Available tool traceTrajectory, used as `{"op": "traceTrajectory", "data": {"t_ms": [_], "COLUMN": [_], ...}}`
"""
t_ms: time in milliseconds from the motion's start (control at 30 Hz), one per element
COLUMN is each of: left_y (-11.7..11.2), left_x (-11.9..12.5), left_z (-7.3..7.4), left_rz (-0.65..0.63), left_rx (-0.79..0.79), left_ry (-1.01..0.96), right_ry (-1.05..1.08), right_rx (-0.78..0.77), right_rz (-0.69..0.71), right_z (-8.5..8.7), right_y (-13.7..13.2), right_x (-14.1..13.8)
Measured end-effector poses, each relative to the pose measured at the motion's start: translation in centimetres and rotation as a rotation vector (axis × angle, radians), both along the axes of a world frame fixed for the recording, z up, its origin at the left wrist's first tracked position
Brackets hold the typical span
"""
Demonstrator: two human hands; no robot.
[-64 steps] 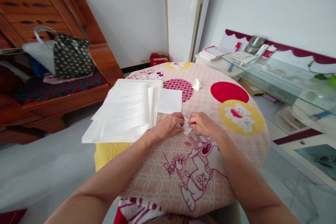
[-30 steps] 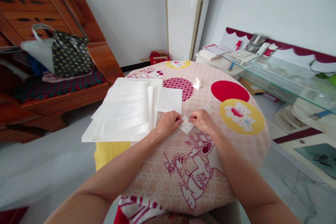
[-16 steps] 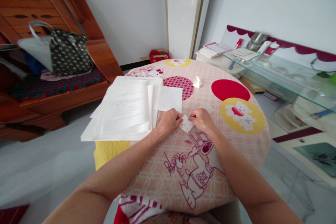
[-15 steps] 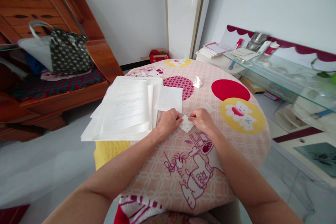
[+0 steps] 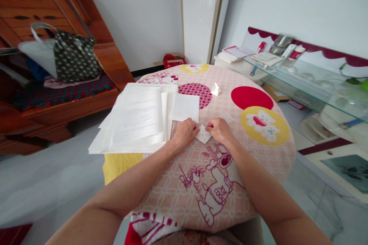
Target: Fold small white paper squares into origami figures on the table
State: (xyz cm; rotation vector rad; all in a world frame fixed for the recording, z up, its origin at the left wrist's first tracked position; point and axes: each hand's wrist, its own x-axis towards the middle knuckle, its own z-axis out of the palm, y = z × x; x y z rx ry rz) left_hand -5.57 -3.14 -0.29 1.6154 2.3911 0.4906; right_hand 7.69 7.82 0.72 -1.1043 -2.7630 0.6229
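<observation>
A small folded piece of white paper [image 5: 204, 135] lies on the patterned tablecloth [image 5: 172, 183], one point toward me. My left hand [image 5: 186, 131] pinches its left corner, fingers closed. On the opposite side my right hand [image 5: 220, 128] grips the right corner between thumb and fingers. Just beyond my left hand rests a printed white sheet [image 5: 186, 108]. A small folded paper shape [image 5: 215, 89] stands farther back on the cloth.
Left of my hands sits a stack of printed papers [image 5: 135, 118]. A glass shelf [image 5: 322, 88] with several items runs along the right. A wooden bench [image 5: 106, 59] holding a dotted bag [image 5: 76, 55] is at the left. Behind stands a white floor cabinet unit [image 5: 199, 15].
Almost nothing differs. Both hands stay on the folded paper's corners, with only a slight shift of the fingers and the view.
</observation>
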Motion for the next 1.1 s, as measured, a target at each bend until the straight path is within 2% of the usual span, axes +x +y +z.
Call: {"op": "traceTrajectory", "data": {"t_ms": [233,533,600,700,900,967,1100], "left_y": [-0.1,1.5,1.5,1.0,0.1,-0.1,-0.5], "left_x": [0.3,-0.2,-0.5,-1.0,-1.9,-2.0,-1.9], "left_z": [0.0,0.8,0.7,0.4,1.1,1.5,1.9], "left_rz": [-0.021,0.077,0.064,0.038,-0.021,-0.052,-0.082], "left_rx": [0.085,0.024,0.051,0.146,0.518,0.597,0.694], "left_ry": [-0.013,-0.197,-0.271,-0.413,-0.682,-0.756,-0.813], "right_ry": [0.009,0.060,0.114,0.262,0.548,0.588,0.698], "right_rx": [0.018,0.008,-0.057,-0.242,-0.679,-0.725,-0.698], "right_rz": [0.014,0.001,0.018,0.057,0.015,0.061,0.077], "right_z": [0.0,0.2,0.3,0.5,1.4,1.8,2.3], "right_y": [0.0,-0.1,0.2,1.1,2.3,2.1,1.3], "right_x": [0.0,0.1,0.3,1.0,2.2,2.4,2.3]}}
